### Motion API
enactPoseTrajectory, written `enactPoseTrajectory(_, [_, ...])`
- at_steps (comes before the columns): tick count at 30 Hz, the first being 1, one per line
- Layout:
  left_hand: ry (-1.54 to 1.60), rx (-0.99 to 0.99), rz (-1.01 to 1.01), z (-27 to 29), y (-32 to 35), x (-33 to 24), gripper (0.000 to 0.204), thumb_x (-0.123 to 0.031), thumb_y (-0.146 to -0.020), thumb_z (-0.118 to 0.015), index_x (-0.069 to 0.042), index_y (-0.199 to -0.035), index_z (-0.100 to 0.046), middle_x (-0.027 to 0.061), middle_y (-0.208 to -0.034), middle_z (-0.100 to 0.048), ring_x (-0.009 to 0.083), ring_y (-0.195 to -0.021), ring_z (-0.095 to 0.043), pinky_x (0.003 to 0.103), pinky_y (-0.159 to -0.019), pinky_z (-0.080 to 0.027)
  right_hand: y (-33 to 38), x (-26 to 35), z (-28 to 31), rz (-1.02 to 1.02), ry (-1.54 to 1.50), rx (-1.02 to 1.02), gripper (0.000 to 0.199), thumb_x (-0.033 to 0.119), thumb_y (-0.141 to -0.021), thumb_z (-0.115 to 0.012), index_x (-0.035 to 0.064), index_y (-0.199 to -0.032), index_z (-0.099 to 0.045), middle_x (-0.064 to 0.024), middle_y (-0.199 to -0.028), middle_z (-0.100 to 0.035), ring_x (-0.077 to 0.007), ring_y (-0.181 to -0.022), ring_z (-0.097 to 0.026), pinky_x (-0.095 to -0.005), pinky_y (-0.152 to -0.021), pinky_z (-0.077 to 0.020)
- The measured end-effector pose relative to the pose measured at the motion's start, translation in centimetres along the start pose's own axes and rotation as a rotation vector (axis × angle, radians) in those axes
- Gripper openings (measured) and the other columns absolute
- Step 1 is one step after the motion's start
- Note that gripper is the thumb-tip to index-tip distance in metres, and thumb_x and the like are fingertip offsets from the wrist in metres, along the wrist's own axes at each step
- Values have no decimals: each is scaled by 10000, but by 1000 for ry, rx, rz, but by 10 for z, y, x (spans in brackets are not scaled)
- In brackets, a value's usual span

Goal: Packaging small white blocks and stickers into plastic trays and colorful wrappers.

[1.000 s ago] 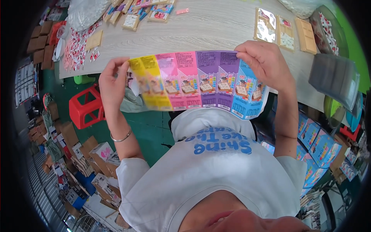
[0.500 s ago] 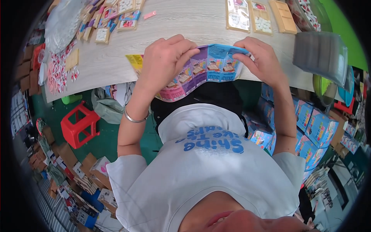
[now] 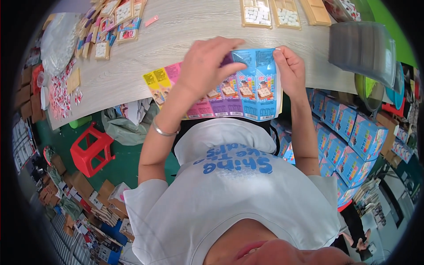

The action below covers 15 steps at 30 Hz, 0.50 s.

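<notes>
A printed sheet of small label panels [image 3: 265, 79], in bands of yellow, pink, purple and blue, lies over the near table edge and hangs down toward my lap. At its upper right corner my right hand [image 3: 290, 70] pinches the blue edge between thumb and fingers. My left hand [image 3: 204, 66] is over the sheet's middle, fingers stretched out and thumb apart; it hides part of the pink and purple panels. Whether its fingers touch the paper is unclear. Beyond the sheet are shallow tan trays [image 3: 287, 17] with white pieces.
Several more small trays [image 3: 126, 33] are heaped at the far left, near a clear plastic bag [image 3: 58, 44] and scattered red-and-white packets [image 3: 64, 92]. A clear plastic container [image 3: 362, 53] stands at right. Blue boxes [image 3: 349, 128] are stacked below; a red stool [image 3: 92, 150] stands at left.
The sheet was bowed, with both hands on its upper edge; now it is flatter and its blue end is spread out. My left hand has moved right and opened its fingers.
</notes>
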<state>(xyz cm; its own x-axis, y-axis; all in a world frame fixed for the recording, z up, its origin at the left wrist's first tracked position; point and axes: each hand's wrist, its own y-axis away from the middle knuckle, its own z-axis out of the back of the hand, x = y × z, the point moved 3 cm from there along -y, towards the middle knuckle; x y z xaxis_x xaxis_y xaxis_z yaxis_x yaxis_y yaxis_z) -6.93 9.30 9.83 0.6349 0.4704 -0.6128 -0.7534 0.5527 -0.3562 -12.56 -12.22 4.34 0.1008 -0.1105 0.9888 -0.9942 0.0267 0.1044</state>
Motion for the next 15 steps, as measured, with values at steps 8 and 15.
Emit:
enactPoseTrajectory(8, [181, -56, 71, -38, -10, -2, 142, -214, -834, -779, -111, -932, -767, 52, -793, -692, 251, -677, -667, 355, -588, -519, 18, 31, 7, 410, 556, -321, 56, -4, -925, -663, 8, -969, -629, -34, -894, -606, -90, -811, -564, -249, -753, -466])
enactPoseTrajectory(15, [163, -28, 93, -51, -13, 1, 132, -200, -841, -775, -117, -942, -781, 47, -799, -703, 242, -677, -674, 342, -591, -523, 40, 14, 13, 338, 617, -407, 206, -39, -833, -767, 30, -1025, -740, -43, -868, -692, -82, -724, -616, -229, -641, -491])
